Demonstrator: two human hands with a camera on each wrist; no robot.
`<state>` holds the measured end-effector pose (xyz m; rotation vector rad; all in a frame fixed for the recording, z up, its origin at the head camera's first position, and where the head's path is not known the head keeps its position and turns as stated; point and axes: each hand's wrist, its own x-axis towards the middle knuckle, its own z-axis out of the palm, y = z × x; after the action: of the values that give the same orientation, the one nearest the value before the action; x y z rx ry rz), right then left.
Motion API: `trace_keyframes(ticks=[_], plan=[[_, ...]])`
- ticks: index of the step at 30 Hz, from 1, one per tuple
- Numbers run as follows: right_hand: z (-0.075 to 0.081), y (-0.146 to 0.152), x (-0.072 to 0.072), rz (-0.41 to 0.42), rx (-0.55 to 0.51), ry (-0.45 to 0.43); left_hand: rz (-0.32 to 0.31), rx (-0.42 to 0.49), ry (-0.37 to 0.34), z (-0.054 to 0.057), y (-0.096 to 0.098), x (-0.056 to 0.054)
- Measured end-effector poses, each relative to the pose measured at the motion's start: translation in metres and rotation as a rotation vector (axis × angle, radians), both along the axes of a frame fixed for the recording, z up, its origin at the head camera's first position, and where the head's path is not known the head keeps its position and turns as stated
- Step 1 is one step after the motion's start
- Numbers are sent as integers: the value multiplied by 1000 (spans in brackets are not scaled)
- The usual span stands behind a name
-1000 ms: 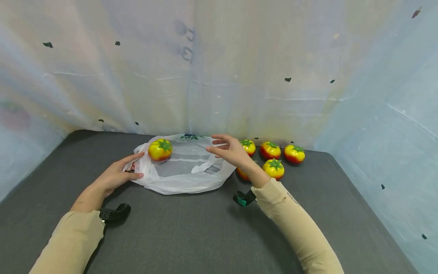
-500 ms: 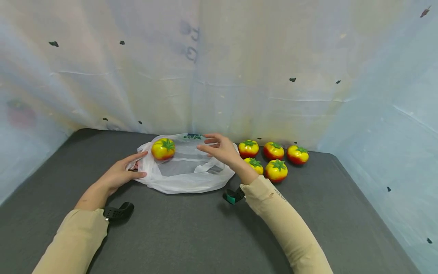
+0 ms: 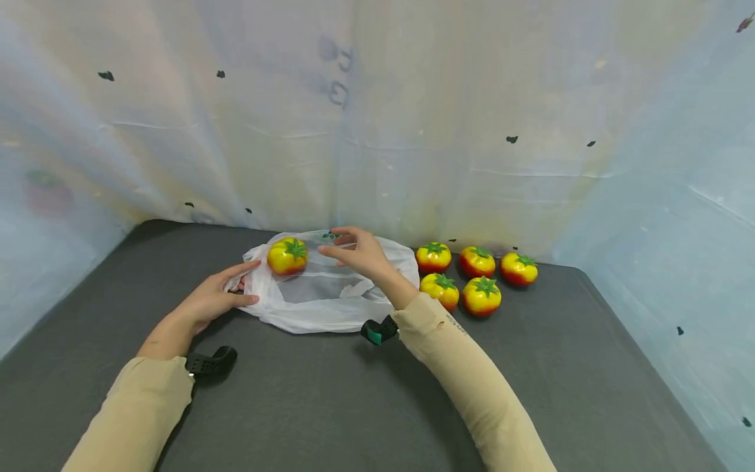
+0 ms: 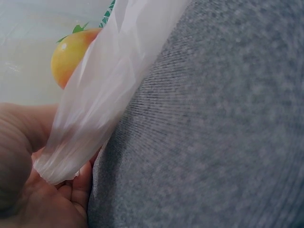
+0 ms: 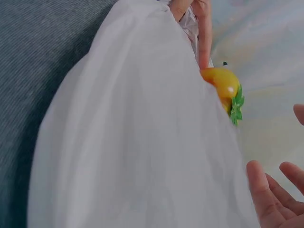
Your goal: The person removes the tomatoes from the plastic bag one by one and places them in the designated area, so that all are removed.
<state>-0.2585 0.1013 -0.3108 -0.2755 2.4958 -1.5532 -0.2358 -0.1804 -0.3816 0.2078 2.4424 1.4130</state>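
A white plastic bag (image 3: pixel 321 317) lies spread on the dark grey table, its mouth facing up. One yellow-and-red tomato (image 3: pixel 287 256) with a green leafy top sits at the left end of the bag's mouth. My left hand (image 3: pixel 215 295) grips the bag's left side, the plastic (image 4: pixel 71 142) bunched in the palm between thumb and curled fingers. Over the right half of the bag hovers my right hand (image 3: pixel 361 254), fingers spread and slightly bent, holding nothing, pointing toward the tomato. In the right wrist view, the right fingers (image 5: pixel 259 180) show beside the bag's edge.
Several more tomatoes (image 3: pixel 482 297) stand in two loose rows right of the bag, close to the back wall. Pale sheeting (image 3: pixel 413 131) hangs behind the table (image 3: pixel 330 406) and along both sides. Each wrist wears a black camera mount (image 3: pixel 212 362).
My right hand has moved left across the bag, nearer the tomato at its left end. The left hand keeps its grip on the bag. The head view has shifted slightly.
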Motion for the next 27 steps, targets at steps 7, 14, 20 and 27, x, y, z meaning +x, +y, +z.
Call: trace_keyframes(ticks=[7,14,20,27], plan=[[-5,-15,-3,-25,20,-11,7,2,-7,0,2,1],[-11,-30,-7,-52,22,-20,17,6,-12,0,1,1],[-17,-42,-10,-67,103,-21,18,10,-12,-1,1,2],[-19,-51,-11,-97,151,-12,21,10,-3,0,2,3]])
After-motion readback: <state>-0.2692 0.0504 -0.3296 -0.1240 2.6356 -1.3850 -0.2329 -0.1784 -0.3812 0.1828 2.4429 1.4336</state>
